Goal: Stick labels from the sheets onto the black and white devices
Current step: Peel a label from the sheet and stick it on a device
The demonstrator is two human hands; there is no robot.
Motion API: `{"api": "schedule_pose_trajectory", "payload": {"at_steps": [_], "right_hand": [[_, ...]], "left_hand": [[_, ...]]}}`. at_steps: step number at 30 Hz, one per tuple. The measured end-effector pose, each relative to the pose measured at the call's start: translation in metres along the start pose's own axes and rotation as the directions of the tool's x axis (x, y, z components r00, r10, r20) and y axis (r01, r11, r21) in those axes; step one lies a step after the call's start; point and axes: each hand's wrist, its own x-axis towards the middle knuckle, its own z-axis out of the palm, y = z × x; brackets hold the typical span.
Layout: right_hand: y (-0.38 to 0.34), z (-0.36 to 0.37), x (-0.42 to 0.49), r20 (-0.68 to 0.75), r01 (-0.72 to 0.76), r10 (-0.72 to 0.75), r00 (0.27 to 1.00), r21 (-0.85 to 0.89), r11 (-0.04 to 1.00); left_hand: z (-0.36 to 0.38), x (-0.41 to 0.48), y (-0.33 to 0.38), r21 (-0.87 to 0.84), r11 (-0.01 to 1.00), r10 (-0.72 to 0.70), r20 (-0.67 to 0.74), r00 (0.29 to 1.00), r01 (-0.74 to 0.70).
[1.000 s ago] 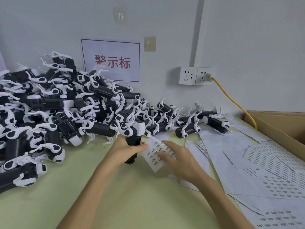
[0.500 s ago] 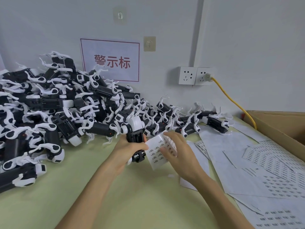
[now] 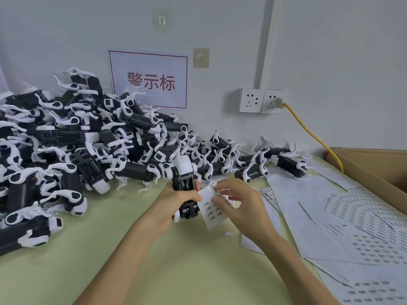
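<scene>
At frame centre, the left grip (image 3: 174, 201) curls round an upright black-and-white device (image 3: 183, 179); the right grip (image 3: 240, 203) pinches a small label sheet (image 3: 211, 214) just beside it.

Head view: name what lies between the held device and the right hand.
A small label sheet, which the right hand pinches beside the device; head view.
</scene>
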Motion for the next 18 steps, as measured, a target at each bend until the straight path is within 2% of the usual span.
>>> {"api": "schedule_pose_trajectory", "payload": {"at_steps": [9, 18], "right_hand": [[-0.0069, -0.0012, -0.0008, -0.062, -0.006, 0.003, 0.998, -0.046, 0.999], [-0.0066, -0.0024, -0.0014, -0.07, -0.037, 0.035, 0.997, -0.033, 0.999]], "left_hand": [[0.0033, -0.001, -0.0005, -0.077, 0.996, -0.045, 0.052, 0.998, 0.049], [0.0048, -0.0013, -0.0007, 0.01, 1.0, -0.03, 0.05, 0.998, 0.03]]}}
